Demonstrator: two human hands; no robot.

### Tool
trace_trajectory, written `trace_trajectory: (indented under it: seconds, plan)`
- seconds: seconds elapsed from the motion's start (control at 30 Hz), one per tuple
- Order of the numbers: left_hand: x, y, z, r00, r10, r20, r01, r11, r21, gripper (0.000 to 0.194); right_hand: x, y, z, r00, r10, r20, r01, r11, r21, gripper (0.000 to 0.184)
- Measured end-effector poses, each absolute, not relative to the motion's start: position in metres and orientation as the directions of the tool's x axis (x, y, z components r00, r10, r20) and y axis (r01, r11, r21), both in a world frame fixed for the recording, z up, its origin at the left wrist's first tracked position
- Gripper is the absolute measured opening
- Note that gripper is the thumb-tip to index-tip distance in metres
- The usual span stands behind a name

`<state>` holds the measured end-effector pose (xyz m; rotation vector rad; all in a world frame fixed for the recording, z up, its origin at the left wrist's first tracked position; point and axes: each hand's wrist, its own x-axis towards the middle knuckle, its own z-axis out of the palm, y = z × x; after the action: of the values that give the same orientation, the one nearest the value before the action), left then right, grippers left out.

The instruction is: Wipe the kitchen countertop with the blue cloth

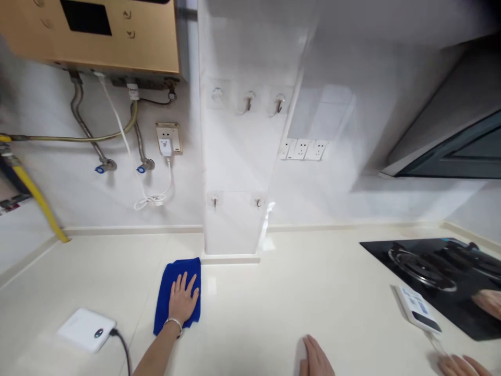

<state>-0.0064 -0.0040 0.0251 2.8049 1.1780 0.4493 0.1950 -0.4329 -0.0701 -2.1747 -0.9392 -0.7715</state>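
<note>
My left hand (183,302), with a bracelet at the wrist, lies flat with spread fingers on a folded blue cloth (166,297). The cloth rests on the cream countertop (250,308), just left of the wall pillar's foot. At the bottom edge, partly cut off, my right hand (316,360) rests on or just above the counter. Its visible fingers are stretched out and close together, and nothing shows in them.
A white power bank (88,330) with a black cable lies left. On the right are a black gas hob (430,277), a white device with a screen (418,308) and another person's hands (460,365). The pillar (235,224) juts out; a water heater (94,36) hangs above.
</note>
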Motion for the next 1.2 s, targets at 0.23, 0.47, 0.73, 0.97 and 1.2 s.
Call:
trace_trajectory:
  seconds: [0.23,0.47,0.73,0.97,1.2]
  plan:
    - [-0.023,-0.056,0.026,0.673,0.703,0.231,0.7,-0.706,0.109,0.053,0.22,-0.459,-0.054,0.6,0.539,0.592,0.771,-0.586,-0.248,0.048]
    - [-0.033,-0.118,0.022,0.705,0.662,0.255,0.666,-0.741,0.084,0.054,0.218,-0.461,-0.031,0.725,0.462,0.511,0.617,-0.766,-0.182,0.047]
    - [-0.027,-0.209,0.019,0.782,0.578,0.234,0.576,-0.813,0.086,0.055,0.214,-0.462,-0.022,0.751,0.449,0.484,0.604,-0.764,-0.228,0.046]
    - [-0.004,-0.26,0.019,0.813,0.557,0.169,0.536,-0.83,0.154,0.058,0.214,-0.461,-0.027,0.743,0.458,0.488,0.631,-0.724,-0.28,0.053]
    - [0.039,-0.296,0.016,0.897,0.414,0.152,0.366,-0.891,0.268,0.062,0.215,-0.459,-0.025,0.742,0.457,0.491,0.619,-0.748,-0.238,0.052]
